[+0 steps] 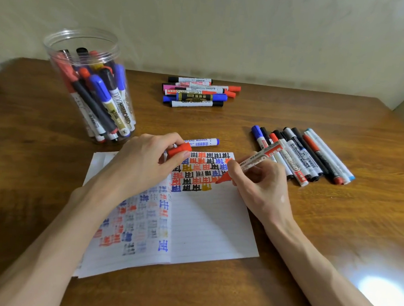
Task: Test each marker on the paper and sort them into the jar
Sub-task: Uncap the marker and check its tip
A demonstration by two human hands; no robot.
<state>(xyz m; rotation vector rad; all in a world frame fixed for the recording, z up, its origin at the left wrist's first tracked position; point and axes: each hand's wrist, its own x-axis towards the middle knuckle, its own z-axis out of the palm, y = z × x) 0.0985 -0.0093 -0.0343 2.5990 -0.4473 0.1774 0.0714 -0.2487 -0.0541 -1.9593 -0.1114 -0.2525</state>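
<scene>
**Wooden table, red marker uncapped over a crowded test page**

A brown wooden table stands against a plain cream wall. On it lies lined paper, its upper part packed with block characters in black, blue, red and yellow.

The main risk is smearing. The right hand rests just beside the newest rows, and the left hand lies on the paper across older marks, so any ink not yet dry could drag under a palm. The raised back end of the red marker also sits very near the row of markers at the right. A wide stroke could knock them and mix tested with untested. The red cap is small and held only by the fingertips, so it could slip and roll.

The left hand pinches the red cap between thumb and curled fingers. The right hand is closed around the red marker in a writing grip, with its tip aimed down at the edge of the written block (whether it touches the paper cannot be told).

The clear jar stands at the far left, well apart from both hands and already crowded with markers. A blue marker lies just beyond the paper, and a loose pile of markers sits near the wall.
</scene>
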